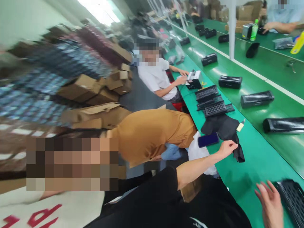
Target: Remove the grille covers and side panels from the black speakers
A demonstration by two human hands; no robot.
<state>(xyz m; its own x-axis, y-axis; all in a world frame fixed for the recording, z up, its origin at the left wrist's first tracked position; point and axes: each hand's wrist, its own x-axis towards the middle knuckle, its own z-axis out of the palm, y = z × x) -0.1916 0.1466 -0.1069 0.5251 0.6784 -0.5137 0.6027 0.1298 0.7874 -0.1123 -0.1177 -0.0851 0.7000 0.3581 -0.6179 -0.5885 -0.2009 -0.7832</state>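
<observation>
My left hand (227, 149) reaches out over the green workbench (258, 152), thumb and fingers pinched together. Its fingertips are at a crumpled black cloth (222, 125); whether they grip it or something small, I cannot make out. A dark-screened phone (208, 140) lies beside that forearm. Lower right, my right hand (270, 202) is raised with fingers apart and holds nothing. Close beside it is a black perforated grille (293, 198), partly cut off by the frame edge. A small pale-yellow bottle (240, 126) lies near the cloth.
Several black grilles (215, 107) are stacked farther along the bench, near a box (194, 79) handled by a person in white. Black cylindrical speaker-like units (257, 98) line the green surface beyond. A person in mustard (152, 136) bends close on the left. Cardboard boxes (80, 88) are piled behind.
</observation>
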